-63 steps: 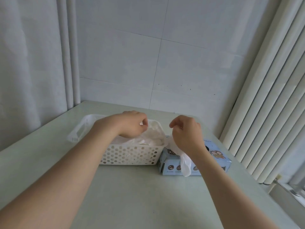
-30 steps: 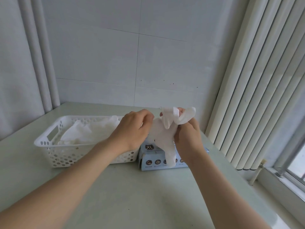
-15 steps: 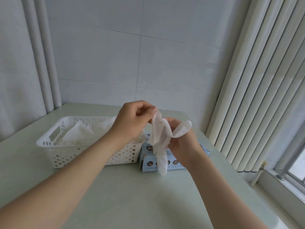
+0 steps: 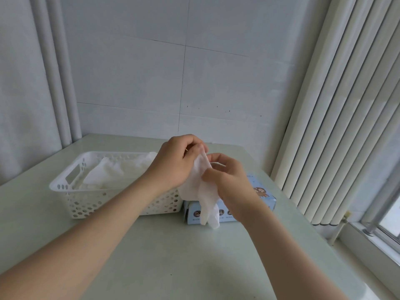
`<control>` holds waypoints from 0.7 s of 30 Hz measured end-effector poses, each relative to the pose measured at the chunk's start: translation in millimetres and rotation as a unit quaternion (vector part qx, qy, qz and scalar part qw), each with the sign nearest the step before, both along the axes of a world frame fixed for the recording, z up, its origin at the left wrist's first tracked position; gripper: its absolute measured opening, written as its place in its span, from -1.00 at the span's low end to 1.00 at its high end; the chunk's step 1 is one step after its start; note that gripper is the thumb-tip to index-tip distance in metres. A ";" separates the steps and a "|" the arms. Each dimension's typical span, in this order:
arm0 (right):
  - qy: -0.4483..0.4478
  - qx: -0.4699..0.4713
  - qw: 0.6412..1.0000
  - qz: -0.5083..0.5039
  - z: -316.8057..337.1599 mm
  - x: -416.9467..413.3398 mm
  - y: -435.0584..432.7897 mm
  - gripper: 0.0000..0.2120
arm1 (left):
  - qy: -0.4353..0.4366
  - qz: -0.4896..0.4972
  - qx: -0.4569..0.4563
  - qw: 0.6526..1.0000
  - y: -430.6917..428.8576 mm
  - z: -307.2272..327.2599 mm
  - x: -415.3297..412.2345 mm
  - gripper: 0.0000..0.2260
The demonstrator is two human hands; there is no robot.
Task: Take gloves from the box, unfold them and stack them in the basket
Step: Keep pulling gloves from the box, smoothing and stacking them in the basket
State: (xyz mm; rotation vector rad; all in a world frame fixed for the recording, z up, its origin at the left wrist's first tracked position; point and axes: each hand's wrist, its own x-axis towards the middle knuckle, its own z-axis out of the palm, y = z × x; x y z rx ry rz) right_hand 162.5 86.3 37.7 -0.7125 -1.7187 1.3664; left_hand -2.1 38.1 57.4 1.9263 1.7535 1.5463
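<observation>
A white glove hangs in the air above the light blue glove box, its fingers pointing down over the box front. My left hand pinches its top edge. My right hand pinches its right side lower down. To the left of the box stands a white perforated basket with white gloves lying flat inside it. My left forearm crosses in front of the basket's right end.
The pale green table ends at a tiled wall behind and at vertical blinds on the right. A curtain hangs at the left. A window sill lies lower right.
The glove was pulled out of the box and lifted. Over the last half second its folded flap came down, and my right hand moved up onto the glove's right side.
</observation>
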 end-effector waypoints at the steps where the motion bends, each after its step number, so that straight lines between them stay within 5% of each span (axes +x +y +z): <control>1: -0.002 0.005 1.000 -0.015 0.8 -0.7 -0.9 -0.77 | 0.004 0.008 0.003 1.000 -0.8 -0.1 0.5 -0.79; 8: -0.008 0.032 0.997 -0.075 5.5 4.3 -0.3 -0.82 | -0.003 -0.014 -0.021 1.000 -3.0 0.9 -0.2 -0.69; 16: 0.025 -0.014 0.996 0.089 7.6 13.1 2.6 -0.75 | -0.007 0.037 0.100 0.994 -9.2 16.7 -4.7 -0.83; 21: 0.093 -0.083 0.992 -0.004 17.1 15.6 -0.8 -0.77 | -0.020 0.064 0.115 0.991 -13.7 26.6 -9.2 -0.78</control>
